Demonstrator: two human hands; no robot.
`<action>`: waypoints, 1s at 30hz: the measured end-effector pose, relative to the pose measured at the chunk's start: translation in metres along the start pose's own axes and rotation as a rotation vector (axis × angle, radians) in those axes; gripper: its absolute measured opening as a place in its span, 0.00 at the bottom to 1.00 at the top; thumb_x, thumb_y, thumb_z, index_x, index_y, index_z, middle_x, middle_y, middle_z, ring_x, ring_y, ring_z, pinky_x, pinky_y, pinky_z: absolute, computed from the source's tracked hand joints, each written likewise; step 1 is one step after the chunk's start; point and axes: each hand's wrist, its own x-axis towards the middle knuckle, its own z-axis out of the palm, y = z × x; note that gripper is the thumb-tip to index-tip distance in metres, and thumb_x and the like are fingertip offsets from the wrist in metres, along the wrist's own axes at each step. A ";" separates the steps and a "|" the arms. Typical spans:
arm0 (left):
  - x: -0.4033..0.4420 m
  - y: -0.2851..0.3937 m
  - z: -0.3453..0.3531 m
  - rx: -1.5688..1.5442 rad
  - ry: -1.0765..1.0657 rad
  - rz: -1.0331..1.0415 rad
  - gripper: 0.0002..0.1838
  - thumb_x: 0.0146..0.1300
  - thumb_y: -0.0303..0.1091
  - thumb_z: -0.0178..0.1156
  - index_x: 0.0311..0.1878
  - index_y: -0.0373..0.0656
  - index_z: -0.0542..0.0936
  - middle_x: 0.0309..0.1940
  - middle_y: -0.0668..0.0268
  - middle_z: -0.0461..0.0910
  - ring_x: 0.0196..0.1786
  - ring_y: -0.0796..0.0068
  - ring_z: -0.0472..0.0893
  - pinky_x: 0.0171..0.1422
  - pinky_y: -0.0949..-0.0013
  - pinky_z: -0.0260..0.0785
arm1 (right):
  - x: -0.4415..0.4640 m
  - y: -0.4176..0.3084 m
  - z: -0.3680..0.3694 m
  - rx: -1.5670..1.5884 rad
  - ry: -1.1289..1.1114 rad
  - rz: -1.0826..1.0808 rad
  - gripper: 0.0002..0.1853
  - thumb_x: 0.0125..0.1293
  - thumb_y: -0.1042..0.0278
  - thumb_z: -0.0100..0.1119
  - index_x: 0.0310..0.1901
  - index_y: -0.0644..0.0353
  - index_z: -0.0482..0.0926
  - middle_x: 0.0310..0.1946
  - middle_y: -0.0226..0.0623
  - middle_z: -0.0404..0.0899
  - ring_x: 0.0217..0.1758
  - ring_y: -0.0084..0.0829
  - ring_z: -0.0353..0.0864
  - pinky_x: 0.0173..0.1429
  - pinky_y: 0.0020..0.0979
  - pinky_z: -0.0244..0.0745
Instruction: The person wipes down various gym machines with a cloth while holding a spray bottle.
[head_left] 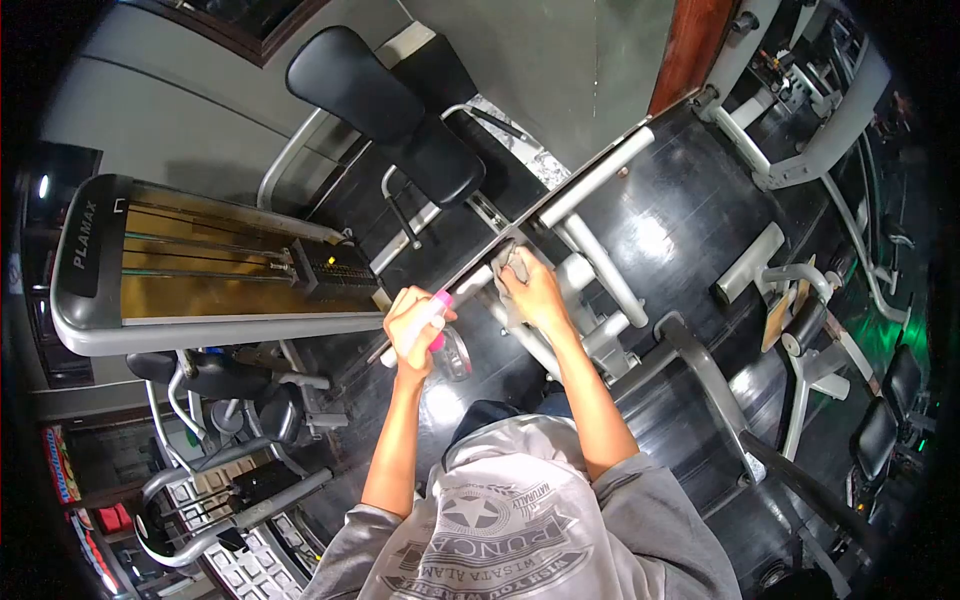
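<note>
My left hand (408, 328) is wrapped round a spray bottle with a pink head (441, 302) and a clear body (456, 357). The bottle hangs down on the right side of that hand. A crumpled pale grey cloth (505, 275) is in my right hand (538, 293), its fingers bent over it. Both cloth and hand are at the metal frame of a gym machine (596, 228), which runs slanting across in front of me. Part of the cloth is hidden under my fingers.
A black padded seat (440, 165) with a backrest (352, 82) stands beyond the frame. At left is a weight stack tower (215, 262). Other machines with grey bars (700, 365) and black pads (876, 437) stand right, over a shiny dark floor (690, 190).
</note>
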 end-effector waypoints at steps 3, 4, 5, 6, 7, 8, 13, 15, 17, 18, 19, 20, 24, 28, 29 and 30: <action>0.002 0.000 -0.001 -0.007 0.002 0.018 0.27 0.53 0.54 0.51 0.25 0.35 0.82 0.22 0.61 0.75 0.30 0.66 0.71 0.38 0.64 0.61 | -0.004 0.002 -0.009 0.070 -0.026 -0.032 0.20 0.63 0.62 0.63 0.51 0.66 0.77 0.45 0.53 0.83 0.52 0.49 0.84 0.53 0.40 0.76; 0.003 0.002 -0.001 0.007 0.002 0.028 0.24 0.52 0.50 0.52 0.26 0.36 0.82 0.23 0.61 0.77 0.30 0.65 0.71 0.37 0.63 0.61 | -0.007 0.007 -0.008 0.067 -0.011 -0.092 0.20 0.62 0.63 0.63 0.51 0.66 0.78 0.46 0.53 0.83 0.52 0.49 0.83 0.53 0.40 0.76; 0.003 0.003 -0.001 0.019 0.001 0.038 0.20 0.52 0.47 0.53 0.26 0.37 0.83 0.24 0.61 0.78 0.29 0.65 0.72 0.35 0.63 0.62 | -0.012 0.011 -0.007 0.065 -0.012 -0.091 0.20 0.62 0.63 0.63 0.51 0.66 0.78 0.46 0.53 0.83 0.52 0.49 0.83 0.53 0.40 0.76; 0.003 0.002 0.000 0.016 0.002 0.039 0.20 0.52 0.47 0.53 0.26 0.37 0.83 0.24 0.61 0.78 0.29 0.65 0.72 0.35 0.63 0.62 | -0.016 0.010 -0.008 0.122 0.001 -0.126 0.19 0.61 0.64 0.64 0.50 0.66 0.78 0.45 0.53 0.83 0.51 0.50 0.83 0.53 0.39 0.76; 0.003 0.001 0.000 0.002 0.004 0.061 0.20 0.53 0.47 0.53 0.26 0.37 0.83 0.24 0.61 0.78 0.29 0.65 0.72 0.35 0.63 0.62 | -0.021 0.009 -0.009 0.180 0.015 -0.162 0.18 0.60 0.65 0.65 0.49 0.66 0.77 0.45 0.52 0.82 0.50 0.50 0.83 0.52 0.39 0.76; 0.003 -0.001 0.000 -0.012 0.006 0.081 0.21 0.54 0.48 0.53 0.26 0.38 0.82 0.24 0.61 0.77 0.29 0.65 0.72 0.35 0.63 0.61 | -0.027 0.008 -0.008 0.177 0.015 -0.163 0.18 0.60 0.65 0.65 0.49 0.66 0.77 0.45 0.52 0.82 0.50 0.50 0.83 0.52 0.39 0.76; 0.001 -0.001 -0.001 0.046 -0.007 0.070 0.21 0.55 0.49 0.53 0.25 0.39 0.83 0.25 0.63 0.78 0.30 0.65 0.70 0.38 0.62 0.59 | -0.049 0.014 0.016 0.062 0.168 -0.234 0.15 0.59 0.70 0.66 0.47 0.62 0.77 0.38 0.48 0.81 0.42 0.46 0.83 0.48 0.39 0.76; 0.000 0.002 -0.005 0.069 -0.024 0.067 0.21 0.55 0.49 0.53 0.25 0.40 0.83 0.26 0.64 0.78 0.31 0.65 0.70 0.40 0.62 0.59 | -0.053 0.022 0.021 -0.051 0.154 -0.162 0.16 0.58 0.72 0.66 0.49 0.59 0.79 0.45 0.46 0.81 0.48 0.51 0.82 0.49 0.43 0.77; -0.001 0.009 -0.009 0.145 -0.077 0.069 0.19 0.55 0.48 0.54 0.26 0.42 0.83 0.27 0.66 0.79 0.35 0.66 0.69 0.46 0.61 0.56 | -0.056 0.036 0.027 -0.137 0.144 -0.262 0.17 0.58 0.71 0.67 0.50 0.57 0.79 0.47 0.44 0.81 0.49 0.50 0.81 0.50 0.43 0.77; -0.003 0.012 -0.009 0.142 -0.075 0.070 0.19 0.55 0.48 0.54 0.26 0.42 0.83 0.27 0.66 0.79 0.35 0.66 0.69 0.46 0.61 0.56 | -0.058 0.034 0.027 -0.221 0.134 -0.356 0.18 0.58 0.71 0.67 0.52 0.56 0.79 0.49 0.41 0.81 0.51 0.49 0.81 0.51 0.43 0.78; -0.007 0.015 -0.009 0.173 -0.059 0.055 0.18 0.54 0.47 0.55 0.27 0.42 0.84 0.28 0.67 0.80 0.36 0.66 0.69 0.47 0.61 0.55 | -0.057 0.032 0.024 -0.226 0.134 -0.360 0.18 0.58 0.71 0.67 0.52 0.56 0.79 0.49 0.41 0.81 0.51 0.49 0.81 0.51 0.43 0.78; -0.012 0.018 -0.010 0.204 -0.042 0.038 0.17 0.54 0.47 0.55 0.28 0.43 0.84 0.29 0.67 0.80 0.37 0.66 0.69 0.49 0.61 0.54 | -0.055 0.031 0.021 -0.292 0.088 -0.325 0.19 0.58 0.70 0.66 0.53 0.53 0.80 0.50 0.40 0.81 0.51 0.48 0.81 0.51 0.44 0.78; -0.034 0.029 -0.014 0.314 -0.026 0.069 0.14 0.51 0.45 0.59 0.29 0.44 0.84 0.30 0.68 0.82 0.38 0.65 0.70 0.49 0.61 0.56 | -0.062 0.024 0.001 -0.438 -0.042 -0.222 0.20 0.60 0.68 0.65 0.55 0.46 0.80 0.50 0.36 0.81 0.49 0.48 0.82 0.51 0.46 0.79; -0.062 0.026 -0.011 0.029 -0.072 -0.058 0.14 0.54 0.44 0.59 0.27 0.42 0.82 0.28 0.64 0.81 0.37 0.61 0.72 0.48 0.59 0.62 | -0.070 0.029 -0.014 -0.473 -0.105 -0.298 0.19 0.59 0.67 0.65 0.54 0.52 0.81 0.48 0.38 0.82 0.48 0.46 0.83 0.50 0.42 0.79; -0.067 0.022 -0.009 0.012 -0.092 -0.056 0.15 0.57 0.43 0.58 0.27 0.40 0.81 0.28 0.62 0.81 0.35 0.60 0.75 0.45 0.60 0.64 | -0.068 0.028 -0.011 -0.477 -0.109 -0.299 0.19 0.59 0.67 0.65 0.54 0.52 0.81 0.48 0.38 0.82 0.48 0.46 0.83 0.50 0.42 0.79; -0.072 0.020 -0.008 0.011 -0.086 -0.058 0.15 0.57 0.43 0.58 0.27 0.40 0.81 0.28 0.62 0.81 0.35 0.60 0.75 0.45 0.60 0.64 | -0.060 0.027 -0.008 -0.459 -0.093 -0.242 0.18 0.60 0.66 0.64 0.54 0.51 0.81 0.48 0.41 0.82 0.47 0.49 0.83 0.50 0.45 0.78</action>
